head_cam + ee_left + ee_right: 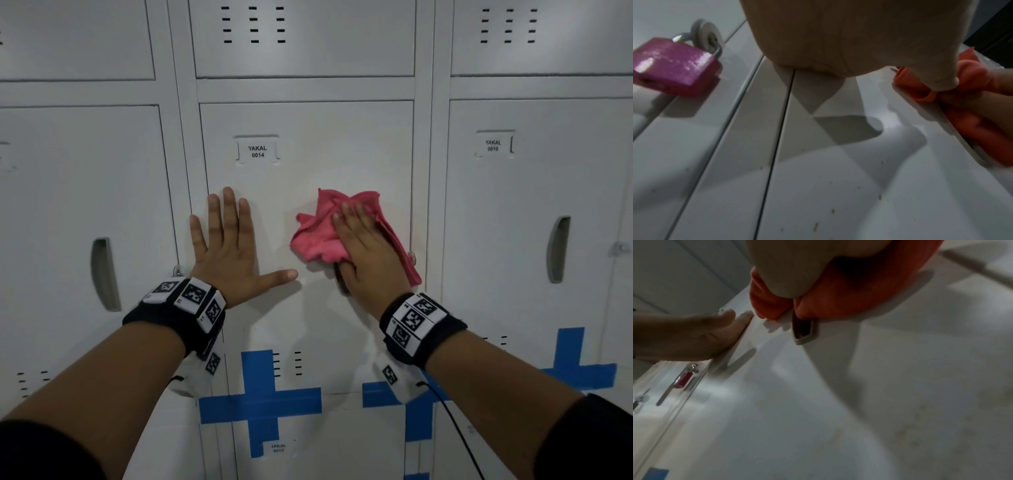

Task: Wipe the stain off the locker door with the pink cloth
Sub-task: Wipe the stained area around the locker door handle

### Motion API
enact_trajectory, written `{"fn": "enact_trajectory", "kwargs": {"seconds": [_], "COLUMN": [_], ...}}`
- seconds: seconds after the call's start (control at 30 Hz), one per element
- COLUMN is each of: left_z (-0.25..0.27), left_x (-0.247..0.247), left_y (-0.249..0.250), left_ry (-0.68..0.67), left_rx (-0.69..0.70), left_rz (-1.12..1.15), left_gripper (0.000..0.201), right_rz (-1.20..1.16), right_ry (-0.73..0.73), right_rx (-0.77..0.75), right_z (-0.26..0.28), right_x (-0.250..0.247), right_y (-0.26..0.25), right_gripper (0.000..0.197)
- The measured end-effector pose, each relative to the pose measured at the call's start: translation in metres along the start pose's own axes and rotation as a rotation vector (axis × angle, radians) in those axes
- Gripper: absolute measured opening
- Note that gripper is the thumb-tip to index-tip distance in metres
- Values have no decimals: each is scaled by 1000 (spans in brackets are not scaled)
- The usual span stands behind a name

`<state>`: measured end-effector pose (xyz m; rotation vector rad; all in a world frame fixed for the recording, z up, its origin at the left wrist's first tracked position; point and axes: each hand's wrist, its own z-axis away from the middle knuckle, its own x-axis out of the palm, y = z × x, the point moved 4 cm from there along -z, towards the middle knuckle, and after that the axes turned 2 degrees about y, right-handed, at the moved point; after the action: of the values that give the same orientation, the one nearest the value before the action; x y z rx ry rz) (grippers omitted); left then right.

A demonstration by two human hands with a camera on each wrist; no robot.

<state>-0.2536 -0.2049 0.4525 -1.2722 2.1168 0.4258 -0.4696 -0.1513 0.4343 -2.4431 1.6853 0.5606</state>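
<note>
The grey locker door [308, 164], labelled YAKAL 0014, fills the middle of the head view. My left hand [229, 253] lies flat on its left part with the fingers spread. My right hand [366, 257] presses the crumpled pink cloth [315, 240] against the door's right side. Its fingers lie straight over the cloth and its thumb is tucked into the folds [859, 296]. Hand and cloth cover most of the door's recessed handle [803, 332]. Small brown specks [832, 211] dot the door below my left hand [818, 40]. No larger stain shows.
A pink padlock [674, 66] hangs on the hasp left of my left wrist. Neighbouring lockers with recessed handles [102, 274] [558, 250] stand on both sides. Blue tape crosses [260, 401] mark the lower doors. A black cable [455, 425] hangs from my right wrist.
</note>
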Motion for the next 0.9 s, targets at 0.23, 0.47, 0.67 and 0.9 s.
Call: {"fn": "enact_trajectory", "kwargs": {"seconds": [0.23,0.47,0.67,0.9], "left_z": [0,23,56,52], "left_x": [-2,-5,10,-4], "left_y": [2,25,44,44], "left_ry": [-25,16,-21,6], "left_rx": [-32,69,198,57], "left_rz": [-36,-71,-138,-206], "left_gripper": [138,121,112,109], "right_rz": [80,116,-405,-539], "right_ry": [-81,-297,-62,364], "right_rx": [101,-20,405,706], "right_z": [27,99,90,18], "right_x": [-1,10,-29,-51], "right_y": [-11,0,-6,-21], "right_gripper": [61,89,47,43]}}
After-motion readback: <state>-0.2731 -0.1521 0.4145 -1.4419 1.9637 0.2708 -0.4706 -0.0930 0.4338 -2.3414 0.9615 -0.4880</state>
